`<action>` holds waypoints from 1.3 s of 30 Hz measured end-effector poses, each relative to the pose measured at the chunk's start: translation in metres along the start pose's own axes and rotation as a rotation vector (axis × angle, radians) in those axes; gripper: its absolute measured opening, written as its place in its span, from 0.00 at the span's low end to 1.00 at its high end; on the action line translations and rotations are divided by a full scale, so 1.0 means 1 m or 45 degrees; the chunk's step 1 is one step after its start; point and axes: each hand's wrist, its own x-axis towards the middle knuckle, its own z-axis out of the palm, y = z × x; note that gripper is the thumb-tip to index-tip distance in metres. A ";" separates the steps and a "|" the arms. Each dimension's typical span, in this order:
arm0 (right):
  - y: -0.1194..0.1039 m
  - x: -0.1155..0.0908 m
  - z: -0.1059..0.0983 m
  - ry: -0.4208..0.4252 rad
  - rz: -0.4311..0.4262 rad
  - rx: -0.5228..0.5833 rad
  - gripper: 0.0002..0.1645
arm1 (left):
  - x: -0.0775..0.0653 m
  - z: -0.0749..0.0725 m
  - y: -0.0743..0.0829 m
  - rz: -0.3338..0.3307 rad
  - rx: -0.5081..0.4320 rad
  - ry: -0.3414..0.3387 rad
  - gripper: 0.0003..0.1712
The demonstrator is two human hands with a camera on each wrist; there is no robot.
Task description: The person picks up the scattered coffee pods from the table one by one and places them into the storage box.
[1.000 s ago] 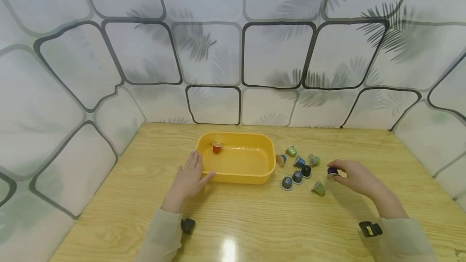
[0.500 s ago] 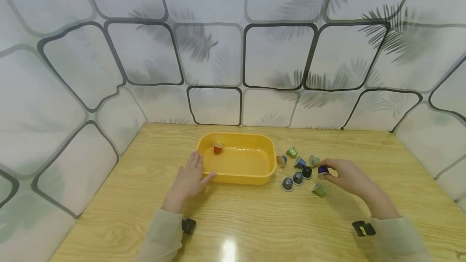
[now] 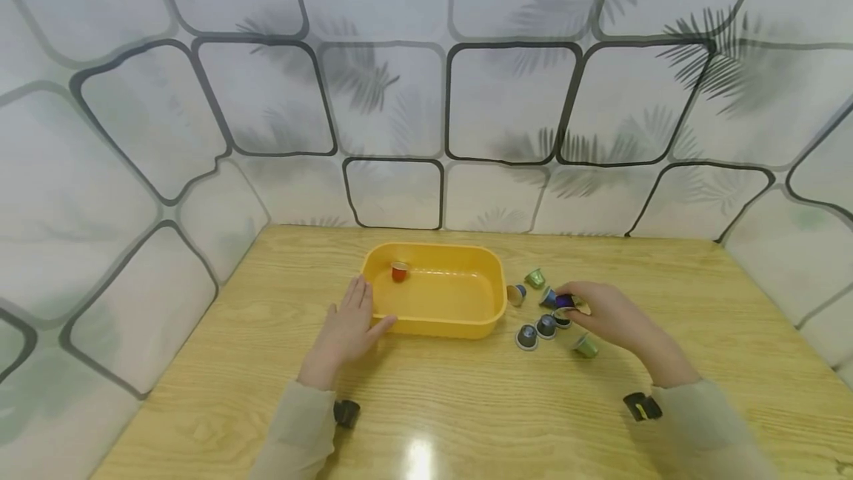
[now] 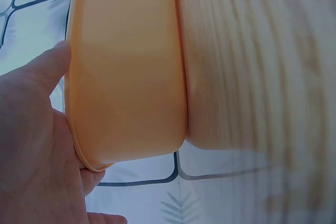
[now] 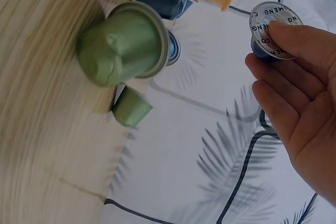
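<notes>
I have the left hand laid against the left end of the yellow tray, fingers straight and the thumb spread away from them, touching the near rim. One red capsule sits inside the tray, toward its far left corner.

Right of the tray, I have the right hand pinching a dark blue capsule between thumb and fingers; my right wrist view shows the thumb pressing on its silver, lettered lid, clear of the table. From the head view it overlaps a black capsule, and I cannot tell how high above that one it hangs.

Just beside the tray's right end I see a tan capsule. Farther right of the tray lie a light green capsule and a blue capsule. A grey capsule stands off the tray's near right corner, with a darker grey capsule next to it. A green capsule lies tipped over, well right of the tray.
</notes>
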 end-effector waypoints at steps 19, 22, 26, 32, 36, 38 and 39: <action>-0.024 0.032 0.005 -0.004 -0.136 0.018 0.18 | 0.001 0.001 -0.001 -0.011 0.006 -0.011 0.45; -0.026 0.035 0.007 0.013 -0.153 0.037 0.18 | 0.001 0.000 0.000 -0.010 0.001 -0.009 0.44; -0.028 0.040 0.010 0.017 -0.176 0.054 0.17 | 0.000 0.000 0.001 -0.008 -0.004 -0.010 0.44; -0.035 0.047 0.013 0.005 -0.183 0.067 0.17 | 0.000 -0.001 0.001 -0.009 -0.005 -0.014 0.45; -0.040 0.053 0.014 0.012 -0.181 0.069 0.18 | 0.000 -0.001 0.001 -0.006 -0.008 -0.005 0.45; -0.042 0.056 0.016 0.023 -0.190 0.067 0.18 | 0.000 -0.001 0.001 -0.005 -0.008 -0.003 0.45; -0.043 0.057 0.017 0.030 -0.192 0.064 0.18 | 0.001 -0.001 0.001 -0.005 -0.009 -0.003 0.45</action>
